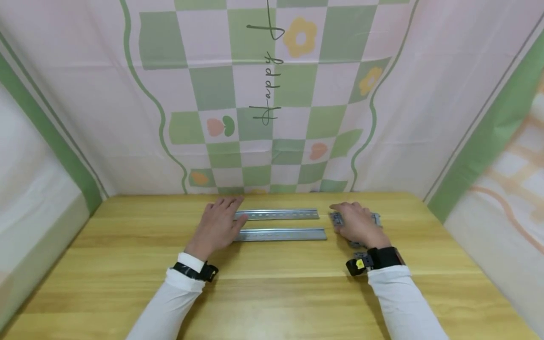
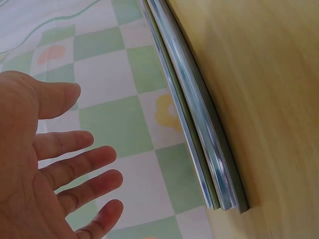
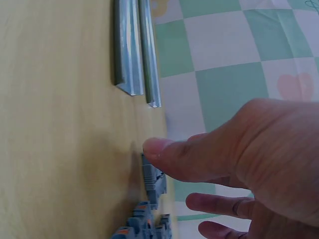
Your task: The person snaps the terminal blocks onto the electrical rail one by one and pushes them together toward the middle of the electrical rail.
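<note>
Two slotted metal DIN rails lie one behind the other across the table, the back rail [image 1: 284, 214] and the front rail [image 1: 284, 234]. My left hand [image 1: 218, 226] hovers at their left ends, hiding part of them. Its fingers are spread and hold nothing, and the left wrist view has both rails beside the open palm. Over grey DIN-rail terminal blocks [image 1: 377, 218] to the right of the rails is my right hand [image 1: 359, 224]. Its fingers are extended, and the thumb overlaps one grey block [image 3: 152, 181] in the right wrist view. More blocks with orange parts [image 3: 142, 221] sit close by.
The wooden table [image 1: 272, 293] ends at the back against a hanging checkered cloth [image 1: 250, 94]. Cloth also hangs along its left and right sides. A few grey blocks lie partly hidden under the right hand and wrist.
</note>
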